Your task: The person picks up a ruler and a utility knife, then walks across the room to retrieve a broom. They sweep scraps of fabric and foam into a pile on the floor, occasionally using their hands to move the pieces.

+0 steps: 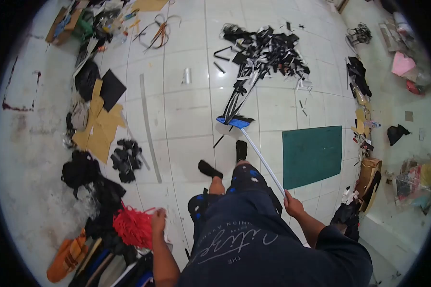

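Note:
My right hand (293, 204) is closed around the pale handle of a broom (263, 160). Its blue head (233, 122) with dark bristles rests on the floor ahead of my feet. Long black strips (233, 101) trail from the bristles up to a heap of black and white scraps (273, 52). On the other side, my left hand (158, 220) hangs low with curled fingers, right beside a bundle of red strips (133, 227). Whether those fingers grip any strips is hidden.
A green mat (312, 157) lies to the right. Brown cardboard pieces (98, 124), a black sheet (112, 90) and black scraps (126, 160) lie to the left. A grey strip (150, 129) and a small silvery roll (187, 75) are on the tiles. Clutter lines both walls.

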Tool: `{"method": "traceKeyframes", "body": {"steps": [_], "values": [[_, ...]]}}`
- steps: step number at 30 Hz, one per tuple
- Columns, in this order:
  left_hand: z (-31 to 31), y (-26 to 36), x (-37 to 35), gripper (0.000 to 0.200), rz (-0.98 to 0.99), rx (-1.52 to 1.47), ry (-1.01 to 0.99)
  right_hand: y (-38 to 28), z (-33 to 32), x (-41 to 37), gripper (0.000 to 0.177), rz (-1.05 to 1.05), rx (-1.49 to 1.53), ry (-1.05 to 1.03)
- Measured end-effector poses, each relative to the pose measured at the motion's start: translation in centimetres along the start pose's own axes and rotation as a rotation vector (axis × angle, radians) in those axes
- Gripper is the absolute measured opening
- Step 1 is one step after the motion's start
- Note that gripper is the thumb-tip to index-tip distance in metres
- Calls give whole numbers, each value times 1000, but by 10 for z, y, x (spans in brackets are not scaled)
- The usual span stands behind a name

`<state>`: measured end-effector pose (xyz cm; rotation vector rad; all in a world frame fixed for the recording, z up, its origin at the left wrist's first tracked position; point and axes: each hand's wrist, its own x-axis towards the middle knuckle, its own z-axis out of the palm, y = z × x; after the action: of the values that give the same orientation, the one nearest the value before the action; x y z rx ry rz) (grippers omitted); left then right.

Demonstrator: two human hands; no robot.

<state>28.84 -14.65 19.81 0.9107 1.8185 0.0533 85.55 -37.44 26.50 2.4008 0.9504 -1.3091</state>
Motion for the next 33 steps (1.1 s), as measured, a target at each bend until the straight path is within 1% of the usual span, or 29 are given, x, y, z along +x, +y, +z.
{"method": "traceKeyframes", "body": {"steps": [1, 2, 3, 5, 7, 8, 9, 11, 12, 13, 14, 15, 16, 17, 18, 19, 20, 21, 22, 24, 26, 27, 29, 30, 32, 33], "values": [[-15, 33, -17, 30, 5, -122, 65, -12, 10, -16, 47, 18, -21, -22], [-31, 63, -34, 31, -34, -168, 65, -12, 31, -25, 48, 16, -40, -74], [-44, 61, -45, 31, -21, -211, 97, -12, 53, -31, 50, 15, -58, -119], [-59, 59, -48, 31, 36, -309, 162, -19, 91, -36, 54, -21, 17, -237], [-65, 37, -56, 31, -8, -333, 181, -64, 93, -39, 55, 87, 139, -271], [-64, 17, -57, 32, -43, -338, 177, -53, 134, -5, 55, 63, 116, -230], [-64, -5, -61, 32, -84, -333, 170, -82, 122, 25, 54, 73, 145, -175], [-61, -47, -69, 31, -229, -257, 27, -144, 91, 84, 53, 88, 203, -64], [-57, -68, -74, 29, -233, -158, -18, -153, 86, 148, 51, -1, 180, 132], [-54, -84, -75, 28, -228, -62, -63, -176, 48, 193, 49, -44, 205, 234], [-55, -93, -74, 27, -274, -91, -68, -187, 18, 246, 48, -150, 208, 452], [-61, -102, -76, 26, -325, -121, -68, -210, -29, 261, 46, -178, 213, 515], [-69, -110, -78, 25, -377, -151, -66, -227, -67, 249, 47, -153, 313, 491], [-79, -109, -86, 25, -352, -244, 15, -240, -93, 236, 48, -124, 418, 472], [-84, -102, -82, 24, -301, -341, 73, -235, -99, 228, 51, -133, 386, 474], [-94, -137, -61, 23, -245, -459, 24, -229, -106, 221, 54, -67, 423, 373], [-77, -105, -65, 23, -184, -487, 320, -208, -94, 233, 54, -212, 279, 566], [-82, -134, -40, 24, -303, -626, 231, -205, -109, 206, 52, -239, 262, 531], [-83, -135, -22, 24, -358, -585, 178, -206, -107, 187, 50, -227, 274, 476], [-65, -113, -3, 25, -354, -435, 50, -209, -105, 145, 49, -200, 295, 365], [-45, -96, 12, 25, -316, -331, -83, -196, -61, 148, 55, -485, 161, 655], [-36, -87, 18, 25, -285, -287, -150, -201, -53, 151, 56, -552, 107, 701], [-24, -77, 33, 25, -183, -216, -246, -280, -131, 71, 57, -161, 605, 2], [-25, -68, 42, 25, -102, -170, -265, -294, -134, 80, 57, -190, 666, -38], [-28, -27, 63, 19, 147, 4, -192, -320, -142, 104, 57, -256, 767, -134], [-34, -32, 84, 21, 470, 464, -174, -334, -150, 118, 57, -271, 774, -158]]}}
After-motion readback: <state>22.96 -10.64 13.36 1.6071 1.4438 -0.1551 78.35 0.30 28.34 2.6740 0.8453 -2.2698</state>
